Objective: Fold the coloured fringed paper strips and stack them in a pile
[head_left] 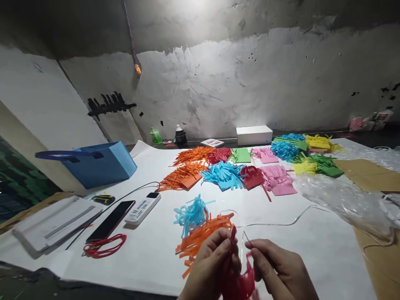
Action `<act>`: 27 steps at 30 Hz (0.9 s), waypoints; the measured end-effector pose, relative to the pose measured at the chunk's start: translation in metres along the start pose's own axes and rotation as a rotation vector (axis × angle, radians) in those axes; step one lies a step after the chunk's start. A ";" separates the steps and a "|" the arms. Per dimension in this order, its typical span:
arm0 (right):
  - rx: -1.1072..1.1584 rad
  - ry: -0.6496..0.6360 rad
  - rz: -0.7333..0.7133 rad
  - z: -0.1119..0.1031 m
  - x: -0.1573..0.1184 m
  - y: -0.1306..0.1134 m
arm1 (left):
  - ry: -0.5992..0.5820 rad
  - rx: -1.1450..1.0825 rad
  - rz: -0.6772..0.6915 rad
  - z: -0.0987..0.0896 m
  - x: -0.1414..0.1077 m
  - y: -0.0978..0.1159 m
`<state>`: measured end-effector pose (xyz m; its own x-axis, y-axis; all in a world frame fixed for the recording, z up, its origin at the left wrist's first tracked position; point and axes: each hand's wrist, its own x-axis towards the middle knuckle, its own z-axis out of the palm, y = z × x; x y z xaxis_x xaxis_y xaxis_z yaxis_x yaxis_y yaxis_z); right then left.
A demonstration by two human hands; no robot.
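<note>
My left hand (212, 260) is closed around a dark red fringed paper tassel (235, 285), with its rolled upper end sticking up between thumb and fingers. Close beside it, my right hand (279, 266) pinches the end of a thin, pale string (281, 225). The string runs near the tassel's top and trails across the white sheet to the right. Just beyond my left hand lie an orange fringed tassel (203, 235) and a light blue one (193, 214), partly overlapping. What lies inside my left palm is hidden.
Rows of fringed paper bundles, including blue (225, 175) and pink (279, 181), lie further back. Clear plastic wrap (340, 200) and brown cardboard (371, 173) are right. Left are a phone (111, 221), a white device (143, 210), a cutter (104, 200) and a blue bag (100, 166).
</note>
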<state>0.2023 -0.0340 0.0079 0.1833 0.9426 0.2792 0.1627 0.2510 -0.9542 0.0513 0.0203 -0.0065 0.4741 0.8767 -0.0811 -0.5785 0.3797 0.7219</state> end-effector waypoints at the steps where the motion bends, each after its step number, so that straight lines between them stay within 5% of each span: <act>1: -0.023 -0.018 -0.017 0.001 -0.001 0.000 | 0.023 -0.051 -0.015 0.002 -0.002 -0.002; 13: -0.183 -0.118 -0.010 -0.003 -0.009 0.006 | 0.174 -0.042 -0.039 0.012 -0.008 -0.014; 27: -0.150 -0.109 0.088 -0.001 -0.019 0.018 | 0.202 0.052 -0.016 0.012 -0.011 -0.019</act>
<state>0.2026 -0.0471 -0.0148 0.0983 0.9798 0.1744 0.2949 0.1387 -0.9454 0.0649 -0.0001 -0.0109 0.3371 0.9142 -0.2250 -0.5345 0.3826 0.7536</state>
